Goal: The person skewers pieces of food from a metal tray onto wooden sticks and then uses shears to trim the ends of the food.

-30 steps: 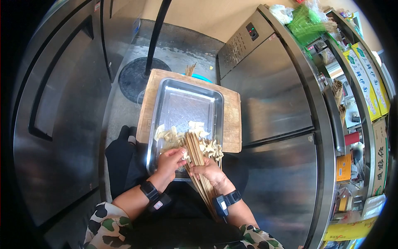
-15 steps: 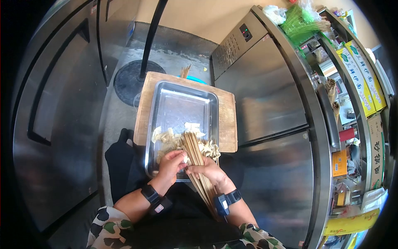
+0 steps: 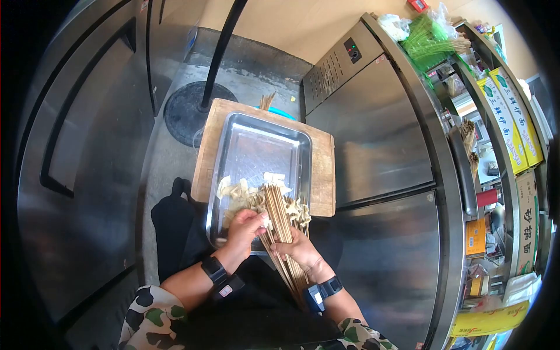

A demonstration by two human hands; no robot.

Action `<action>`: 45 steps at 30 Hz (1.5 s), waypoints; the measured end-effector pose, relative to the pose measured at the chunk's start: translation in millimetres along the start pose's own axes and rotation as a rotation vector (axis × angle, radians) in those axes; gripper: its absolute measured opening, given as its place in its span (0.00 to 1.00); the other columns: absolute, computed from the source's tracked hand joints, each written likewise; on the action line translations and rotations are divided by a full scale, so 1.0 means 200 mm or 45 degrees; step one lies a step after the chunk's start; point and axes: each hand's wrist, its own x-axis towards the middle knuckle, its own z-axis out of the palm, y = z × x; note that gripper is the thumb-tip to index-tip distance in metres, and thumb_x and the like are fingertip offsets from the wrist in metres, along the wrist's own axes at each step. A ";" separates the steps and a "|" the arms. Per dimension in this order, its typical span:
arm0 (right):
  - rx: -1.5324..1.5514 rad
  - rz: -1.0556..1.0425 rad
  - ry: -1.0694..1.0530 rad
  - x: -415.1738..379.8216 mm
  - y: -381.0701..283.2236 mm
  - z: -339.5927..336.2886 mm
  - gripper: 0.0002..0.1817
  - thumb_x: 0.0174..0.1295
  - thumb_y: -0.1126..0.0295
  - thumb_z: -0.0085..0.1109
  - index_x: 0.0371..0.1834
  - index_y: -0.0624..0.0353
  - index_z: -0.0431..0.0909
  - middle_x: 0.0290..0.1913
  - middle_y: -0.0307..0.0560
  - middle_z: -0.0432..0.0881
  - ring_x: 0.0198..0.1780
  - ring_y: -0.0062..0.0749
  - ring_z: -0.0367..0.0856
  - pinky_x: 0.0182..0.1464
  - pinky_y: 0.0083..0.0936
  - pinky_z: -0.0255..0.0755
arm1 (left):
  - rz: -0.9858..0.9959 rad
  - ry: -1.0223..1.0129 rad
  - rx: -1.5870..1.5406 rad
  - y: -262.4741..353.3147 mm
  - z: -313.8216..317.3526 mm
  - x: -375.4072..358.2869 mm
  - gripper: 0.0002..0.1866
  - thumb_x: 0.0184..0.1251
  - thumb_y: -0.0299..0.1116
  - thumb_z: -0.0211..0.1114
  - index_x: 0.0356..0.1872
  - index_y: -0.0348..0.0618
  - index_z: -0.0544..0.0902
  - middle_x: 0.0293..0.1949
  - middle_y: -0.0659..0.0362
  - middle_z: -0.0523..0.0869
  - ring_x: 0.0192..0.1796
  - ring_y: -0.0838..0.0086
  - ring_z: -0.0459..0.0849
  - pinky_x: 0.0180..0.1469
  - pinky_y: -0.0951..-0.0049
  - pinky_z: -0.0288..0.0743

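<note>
My right hand (image 3: 298, 251) is closed around a thick bundle of thin bamboo skewers (image 3: 278, 213), which slants from the tray toward my lap. Beside it, my left hand (image 3: 244, 232) pinches a small pale food piece (image 3: 265, 220) close against the skewers; its exact kind cannot be made out. Folded pale pieces (image 3: 299, 211) sit on skewer ends at the right of the bundle. More flat, cream-coloured pieces (image 3: 238, 192) lie loose in the near half of a metal tray (image 3: 262, 146). My fingers partly hide the skewers and the piece.
Under the tray is a wooden board (image 3: 324, 169). Behind it stand more skewers (image 3: 267, 101) and a black pole on a round base (image 3: 185, 114). Steel cabinets flank me on the left (image 3: 93, 163) and right (image 3: 373, 128). Shelves with boxes (image 3: 510, 116) rise at far right.
The view has shifted slightly. My right hand sits a little lower on the skewer bundle, its thumb moved down. The left hand keeps its pinch beside the skewers.
</note>
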 end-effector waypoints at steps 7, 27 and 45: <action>0.051 0.008 0.004 -0.01 -0.01 -0.03 0.11 0.52 0.81 0.61 0.37 0.59 0.72 0.27 0.38 0.76 0.23 0.18 0.73 0.22 0.14 0.65 | 0.150 -0.087 0.264 -0.09 0.02 -0.02 0.09 0.61 0.30 0.64 0.26 0.46 0.72 0.24 0.67 0.77 0.27 0.85 0.75 0.29 0.84 0.72; 0.110 0.059 0.038 0.02 0.00 -0.08 0.10 0.53 0.80 0.62 0.36 0.59 0.72 0.26 0.36 0.75 0.22 0.18 0.72 0.24 0.14 0.67 | -0.171 -0.176 0.197 -0.01 -0.02 -0.03 0.06 0.63 0.32 0.62 0.36 0.41 0.79 0.33 0.63 0.81 0.36 0.82 0.78 0.38 0.82 0.74; 0.062 0.097 -0.013 0.01 -0.01 -0.10 0.14 0.51 0.80 0.63 0.40 0.60 0.70 0.28 0.40 0.76 0.22 0.20 0.74 0.24 0.14 0.69 | -0.126 -0.166 -0.038 0.02 -0.02 0.01 0.05 0.64 0.30 0.61 0.37 0.43 0.76 0.37 0.62 0.80 0.38 0.80 0.78 0.40 0.80 0.75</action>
